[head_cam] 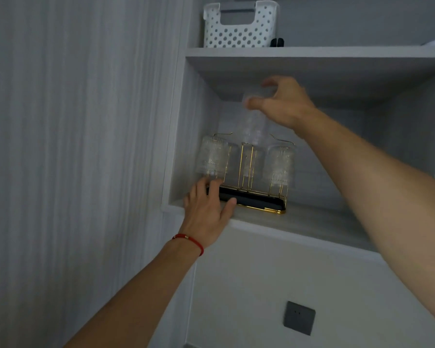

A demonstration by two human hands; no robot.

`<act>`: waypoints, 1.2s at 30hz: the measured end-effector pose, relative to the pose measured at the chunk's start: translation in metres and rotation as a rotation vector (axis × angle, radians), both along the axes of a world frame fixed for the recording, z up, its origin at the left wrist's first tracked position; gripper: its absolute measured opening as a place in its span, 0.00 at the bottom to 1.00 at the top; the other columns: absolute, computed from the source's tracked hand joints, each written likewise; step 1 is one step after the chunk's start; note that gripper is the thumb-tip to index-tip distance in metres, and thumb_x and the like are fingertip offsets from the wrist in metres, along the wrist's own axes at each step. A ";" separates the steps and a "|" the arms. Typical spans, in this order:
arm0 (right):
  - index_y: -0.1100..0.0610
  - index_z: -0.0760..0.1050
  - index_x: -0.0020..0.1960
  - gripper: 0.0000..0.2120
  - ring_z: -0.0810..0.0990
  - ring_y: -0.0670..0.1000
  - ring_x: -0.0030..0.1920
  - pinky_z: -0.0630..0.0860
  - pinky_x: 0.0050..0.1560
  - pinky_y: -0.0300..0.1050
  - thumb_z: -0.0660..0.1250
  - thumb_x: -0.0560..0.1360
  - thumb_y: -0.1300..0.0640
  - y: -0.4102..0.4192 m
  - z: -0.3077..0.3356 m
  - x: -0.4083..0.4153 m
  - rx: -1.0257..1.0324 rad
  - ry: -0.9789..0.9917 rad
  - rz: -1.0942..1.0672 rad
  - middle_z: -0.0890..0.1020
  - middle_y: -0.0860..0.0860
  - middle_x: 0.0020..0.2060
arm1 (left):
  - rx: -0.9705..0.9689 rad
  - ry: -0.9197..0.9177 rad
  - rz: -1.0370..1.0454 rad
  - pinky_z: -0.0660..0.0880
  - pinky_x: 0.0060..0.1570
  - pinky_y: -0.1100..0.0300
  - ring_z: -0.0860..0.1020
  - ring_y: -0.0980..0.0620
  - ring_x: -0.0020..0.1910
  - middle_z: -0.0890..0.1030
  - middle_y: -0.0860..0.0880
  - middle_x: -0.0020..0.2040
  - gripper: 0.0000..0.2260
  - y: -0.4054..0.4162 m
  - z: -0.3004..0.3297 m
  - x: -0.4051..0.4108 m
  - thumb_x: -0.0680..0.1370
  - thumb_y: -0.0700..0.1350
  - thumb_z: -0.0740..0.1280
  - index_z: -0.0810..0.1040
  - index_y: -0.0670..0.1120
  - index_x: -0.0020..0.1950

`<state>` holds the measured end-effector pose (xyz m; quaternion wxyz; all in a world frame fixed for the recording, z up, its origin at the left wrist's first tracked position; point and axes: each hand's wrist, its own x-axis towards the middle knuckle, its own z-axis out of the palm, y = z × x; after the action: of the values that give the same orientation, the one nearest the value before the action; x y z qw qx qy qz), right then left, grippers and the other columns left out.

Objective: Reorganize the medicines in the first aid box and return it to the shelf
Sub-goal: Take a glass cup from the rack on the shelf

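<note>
Grey shelf (312, 217): left hand (206, 209) fingers spread on gold rack (251, 199); right hand (284, 104) fingers clamped on clear glass (255, 121).

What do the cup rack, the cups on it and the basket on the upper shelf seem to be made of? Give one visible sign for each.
Cup rack: thin metal wire with a shiny gold finish, over a dark tray, probably plastic.
Cups: clear and ribbed, glass or hard plastic; the look leaves it open.
Basket: white moulded plastic, judging by its even round holes and matt surface.

White basket (240, 25) with round-hole pattern, twelve o'clock. Gold wire rack (248, 169), black tray (259, 198), centre. Red cord bracelet (189, 241) at seven o'clock. Dark grey socket (299, 317), five o'clock.
</note>
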<state>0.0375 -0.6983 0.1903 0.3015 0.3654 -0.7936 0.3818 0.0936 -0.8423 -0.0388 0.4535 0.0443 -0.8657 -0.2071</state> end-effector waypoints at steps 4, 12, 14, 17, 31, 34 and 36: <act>0.56 0.72 0.74 0.37 0.81 0.50 0.63 0.82 0.62 0.53 0.78 0.70 0.43 0.022 -0.021 0.028 -0.116 -0.157 0.197 0.78 0.50 0.68 | 0.409 0.110 -0.341 0.65 0.66 0.62 0.67 0.57 0.70 0.66 0.54 0.72 0.33 0.016 0.015 0.025 0.76 0.62 0.67 0.61 0.54 0.76; 0.56 0.83 0.51 0.04 0.85 0.51 0.49 0.83 0.59 0.55 0.70 0.80 0.57 0.080 -0.149 0.092 -0.203 -0.553 0.687 0.87 0.54 0.47 | 0.939 0.464 -0.764 0.82 0.49 0.48 0.83 0.39 0.54 0.80 0.41 0.62 0.28 0.084 -0.007 0.107 0.77 0.49 0.70 0.67 0.43 0.74; 0.55 0.82 0.51 0.05 0.84 0.48 0.47 0.82 0.58 0.54 0.71 0.77 0.55 0.099 -0.192 0.098 -0.152 -0.618 0.759 0.84 0.51 0.46 | 0.965 0.428 -0.732 0.81 0.53 0.44 0.81 0.40 0.60 0.80 0.41 0.63 0.29 0.089 -0.040 0.128 0.76 0.48 0.71 0.66 0.45 0.75; 0.52 0.81 0.63 0.19 0.86 0.50 0.52 0.83 0.58 0.52 0.74 0.72 0.53 0.125 -0.262 0.097 -0.020 -0.725 0.764 0.84 0.52 0.55 | 1.025 0.293 -0.694 0.80 0.54 0.48 0.83 0.48 0.54 0.84 0.46 0.55 0.32 0.092 -0.091 0.151 0.71 0.47 0.74 0.68 0.50 0.74; 0.49 0.73 0.66 0.33 0.83 0.41 0.59 0.79 0.63 0.45 0.84 0.67 0.57 0.160 -0.513 0.136 0.271 -1.100 0.552 0.85 0.44 0.59 | 0.970 -0.496 -0.526 0.76 0.65 0.50 0.77 0.49 0.67 0.74 0.46 0.70 0.44 0.127 -0.290 0.196 0.66 0.38 0.81 0.64 0.57 0.76; 0.51 0.73 0.63 0.35 0.83 0.48 0.57 0.79 0.60 0.46 0.86 0.62 0.59 0.164 -0.574 0.157 0.290 -1.127 0.376 0.84 0.47 0.56 | 0.999 -0.703 -0.517 0.75 0.66 0.54 0.75 0.50 0.69 0.73 0.45 0.70 0.40 0.126 -0.345 0.213 0.68 0.39 0.80 0.65 0.54 0.76; 0.52 0.72 0.63 0.35 0.82 0.50 0.57 0.77 0.54 0.36 0.85 0.61 0.60 0.166 -0.612 0.174 0.296 -1.149 0.267 0.83 0.47 0.56 | 0.900 -0.871 -0.374 0.73 0.68 0.53 0.72 0.48 0.71 0.73 0.46 0.70 0.39 0.119 -0.385 0.225 0.69 0.38 0.77 0.65 0.54 0.76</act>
<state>0.2115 -0.5320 -0.4215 -0.2797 0.2351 -0.8213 0.4381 0.3189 -0.7235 -0.4240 -0.0455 0.1582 -0.7921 -0.5877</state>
